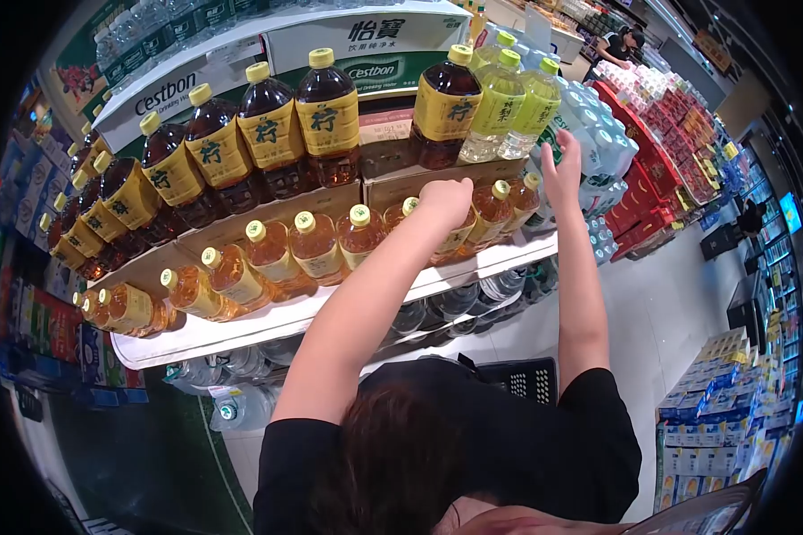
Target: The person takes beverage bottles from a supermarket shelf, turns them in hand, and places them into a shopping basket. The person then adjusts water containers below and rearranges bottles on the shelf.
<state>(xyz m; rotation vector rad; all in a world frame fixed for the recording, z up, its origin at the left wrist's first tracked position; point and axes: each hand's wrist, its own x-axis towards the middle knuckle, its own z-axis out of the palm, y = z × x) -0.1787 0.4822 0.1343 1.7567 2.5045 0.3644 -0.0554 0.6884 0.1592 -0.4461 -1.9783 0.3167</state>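
Note:
My left hand (446, 203) reaches over the lower row of bottled amber drinks, in front of a dark tea bottle (448, 102) with a yellow label. Its fingers are curled, and whatever they may hold is hidden. An amber drink bottle (456, 242) stands partly behind that hand and wrist. My right hand (562, 169) is open, thumb and fingers apart, at the right end of the shelf. Nearest to it are a yellow-green drink bottle (531, 105) with a green cap and plastic-wrapped water bottles (596, 125).
More dark tea bottles (328, 116) line the upper tier, with a gap left of the one near my left hand. A white shelf edge (330, 299) runs below; large water bottles (455, 303) sit underneath. A black crate (519, 379) is near my body. Another person (617, 49) stands far back.

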